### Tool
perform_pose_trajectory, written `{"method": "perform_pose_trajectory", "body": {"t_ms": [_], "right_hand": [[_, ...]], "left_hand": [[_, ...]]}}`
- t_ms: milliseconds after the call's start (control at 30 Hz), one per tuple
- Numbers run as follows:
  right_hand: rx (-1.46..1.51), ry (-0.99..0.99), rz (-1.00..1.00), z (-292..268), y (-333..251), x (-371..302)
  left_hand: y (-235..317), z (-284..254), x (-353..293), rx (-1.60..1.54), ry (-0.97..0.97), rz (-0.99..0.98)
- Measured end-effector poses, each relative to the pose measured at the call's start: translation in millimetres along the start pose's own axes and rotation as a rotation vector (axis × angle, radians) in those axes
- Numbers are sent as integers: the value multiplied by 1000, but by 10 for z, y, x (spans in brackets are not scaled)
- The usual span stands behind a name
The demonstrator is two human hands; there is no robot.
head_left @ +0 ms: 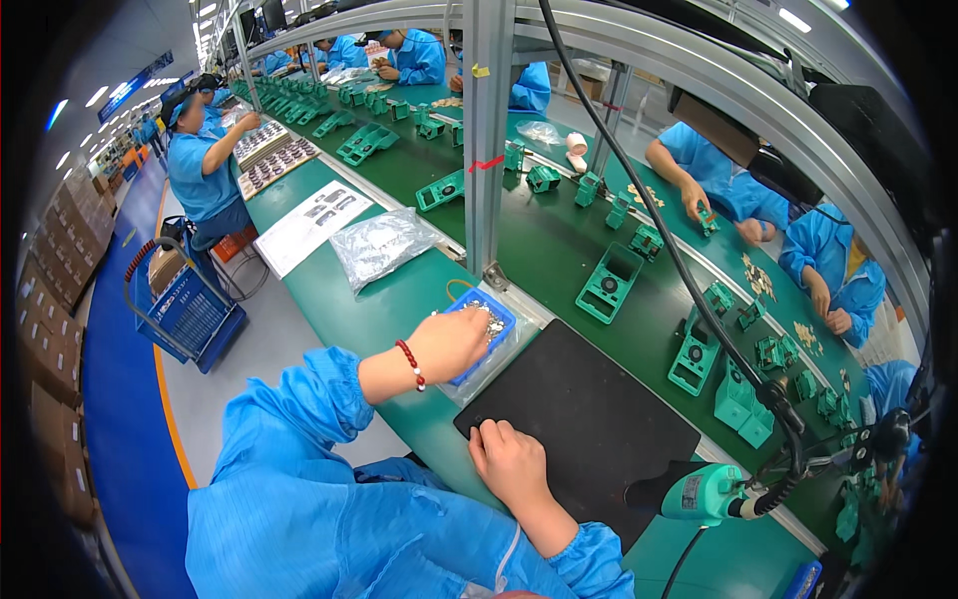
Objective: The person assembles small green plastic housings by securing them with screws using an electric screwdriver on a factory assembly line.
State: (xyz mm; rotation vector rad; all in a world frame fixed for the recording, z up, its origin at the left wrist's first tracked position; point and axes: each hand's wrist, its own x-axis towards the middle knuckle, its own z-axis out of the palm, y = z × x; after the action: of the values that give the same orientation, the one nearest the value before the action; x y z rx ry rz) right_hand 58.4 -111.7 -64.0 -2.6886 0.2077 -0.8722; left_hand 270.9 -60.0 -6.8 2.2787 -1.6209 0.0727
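My left hand (447, 345), with a red bead bracelet (409, 365) at the wrist, reaches into a small blue tray (507, 311) of small metallic-looking parts (493, 325). Its fingers are bent together over the parts; their tips are hidden, so what they pinch, if anything, cannot be made out. On the near left corner of a black mat (599, 399) rests my right hand (511, 465), fingers slightly bent and a little apart, with nothing visible in it. Clear plastic (466, 392) lies under the tray.
A teal power tool (704, 493) hangs at the mat's right end, its black cable running overhead. Beyond, a dark green belt carries green plastic housings (611, 282). A metal post (483, 150) stands ahead. Left lie a plastic bag (381, 248) and a printed sheet (314, 225). Co-workers sit across.
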Motion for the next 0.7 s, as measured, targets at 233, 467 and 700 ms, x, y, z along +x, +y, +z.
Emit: {"method": "perform_pose_trajectory", "body": {"t_ms": [233,467,700], "right_hand": [[83,-76,-194,45,-7,-21],[153,-181,-170,108,48,-100],[129,-229,-193,60,27,-29]], "left_hand": [[824,255,195,-846,-319,262],[1431,1074,412,-1106,-897,286],[1411,1083,448,-1219,-1020,327]]}}
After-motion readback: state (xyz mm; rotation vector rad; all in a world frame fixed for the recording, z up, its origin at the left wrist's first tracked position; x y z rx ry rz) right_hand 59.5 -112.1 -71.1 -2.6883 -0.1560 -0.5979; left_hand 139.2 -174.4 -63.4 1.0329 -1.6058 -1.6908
